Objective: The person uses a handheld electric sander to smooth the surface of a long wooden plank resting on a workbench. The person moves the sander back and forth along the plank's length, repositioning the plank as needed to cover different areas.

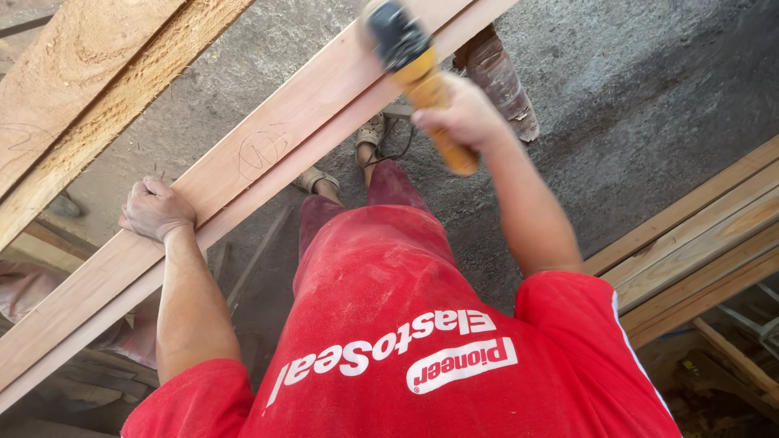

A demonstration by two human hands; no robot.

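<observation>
A long pale reddish wooden plank [243, 174] runs diagonally from the lower left to the top centre, above a grey concrete floor [633, 97]. On its upper end sits a yellow-and-black handheld power sander [414, 69], blurred, its yellow handle clamped in the right hand [462, 118]. The left hand [156, 209] is curled over the plank's near edge, fingers wrapped tight. Rough, paler boards [89, 89] lie at the upper left; stacked timber lengths [698, 243] sit at the right. A black cord [389, 150] trails beneath the plank, near the person's sandalled feet [312, 178].

Warm daylight, motion-blurred upper centre
</observation>
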